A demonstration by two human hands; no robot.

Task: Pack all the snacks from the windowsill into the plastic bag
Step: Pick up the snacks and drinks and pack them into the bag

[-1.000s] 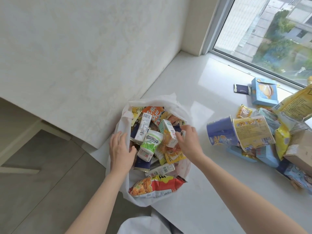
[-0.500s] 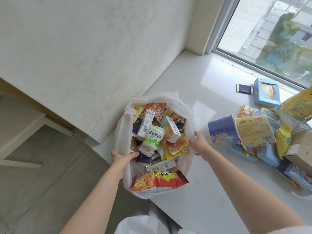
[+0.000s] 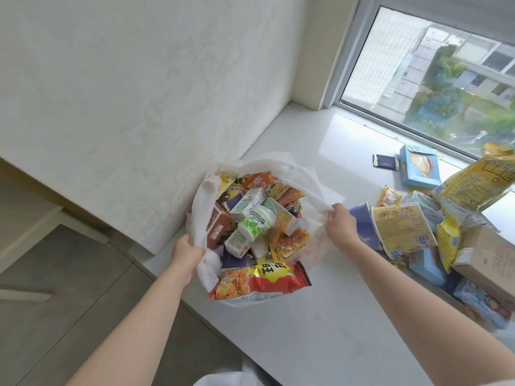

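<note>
1. Nearest, a red and yellow snack packet (image 3: 262, 280) lies across the near lip of the plastic bag (image 3: 317, 185), half spilling out; the bag sits at the near left corner of the windowsill (image 3: 306, 330), probably so its mouth faces the person.
2. The left hand (image 3: 187, 253) is closed on the bag's near left rim, fingers bunching the film; the right hand (image 3: 340, 227) pinches the right rim; together they seem to hold the mouth wide for loading.
3. Inside, cartons and a green-labelled bottle (image 3: 255, 222) are heaped nearly to the brim.
4. Farther right, unpacked snacks remain on the sill: a yellow cup (image 3: 402, 232), a blue box (image 3: 420, 169), a dark sachet (image 3: 386, 162).
</note>
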